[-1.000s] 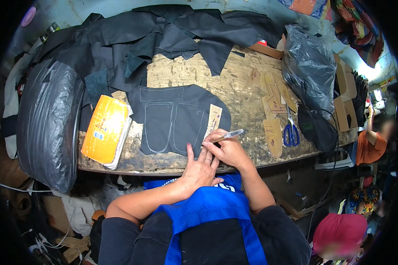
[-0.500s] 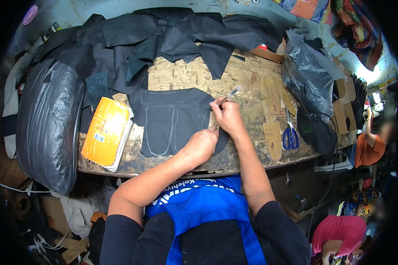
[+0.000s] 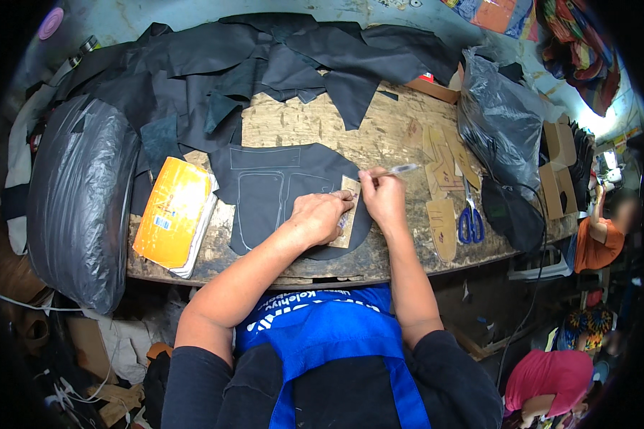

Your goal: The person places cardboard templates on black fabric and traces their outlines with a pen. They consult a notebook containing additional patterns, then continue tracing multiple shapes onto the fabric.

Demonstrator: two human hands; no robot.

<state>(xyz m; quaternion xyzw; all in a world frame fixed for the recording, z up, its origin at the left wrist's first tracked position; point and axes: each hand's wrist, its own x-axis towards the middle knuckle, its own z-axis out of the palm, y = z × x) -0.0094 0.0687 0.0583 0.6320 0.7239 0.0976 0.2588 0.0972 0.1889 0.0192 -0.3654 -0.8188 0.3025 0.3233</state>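
A piece of black leather (image 3: 261, 200) lies on the worn wooden table, with pale outlines drawn on it: a narrow rectangle and two rounded panels. A small tan cardboard strip template (image 3: 350, 212) rests on its right part, slightly tilted. My left hand (image 3: 320, 218) presses the strip down with its fingers, covering part of the middle outline. My right hand (image 3: 383, 199) pinches a clear-barrelled pen (image 3: 406, 169) just beside the strip's upper right edge. The pen's back end points right, and its tip is hidden by the fingers.
To the left are an orange-covered book (image 3: 172, 211) and a bulky plastic-wrapped bundle (image 3: 82, 207). Several cardboard patterns (image 3: 442, 229) and blue-handled scissors (image 3: 470, 223) lie right. More black leather (image 3: 207, 53) is heaped behind. Other people (image 3: 599, 239) are at far right.
The strip has come more into view along the leather's right side. My left hand has shifted a little left and up. My right hand has moved right, and the pen has swung flatter.
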